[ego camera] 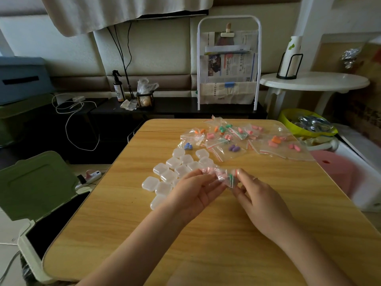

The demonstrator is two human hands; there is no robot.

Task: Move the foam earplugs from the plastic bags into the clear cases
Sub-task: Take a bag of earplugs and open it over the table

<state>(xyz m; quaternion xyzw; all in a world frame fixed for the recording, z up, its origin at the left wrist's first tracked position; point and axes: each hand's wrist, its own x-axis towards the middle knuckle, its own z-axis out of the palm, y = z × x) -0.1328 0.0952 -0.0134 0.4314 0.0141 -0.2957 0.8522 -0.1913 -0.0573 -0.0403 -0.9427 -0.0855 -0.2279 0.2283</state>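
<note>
Both my hands hold one small plastic bag (223,176) above the wooden table (206,234); pink and green earplugs show inside it. My left hand (195,190) pinches the bag's left side and my right hand (255,195) pinches its right side. Several shut clear cases (171,174) lie in a cluster just left of and behind my left hand. Farther back, several more plastic bags (243,139) hold orange, pink, green, blue and purple earplugs.
A green and cream bin (37,190) with its lid up stands left of the table. A pink stool (334,172) and a yellow bowl (305,124) sit to the right. A newspaper rack (228,65) stands behind the table.
</note>
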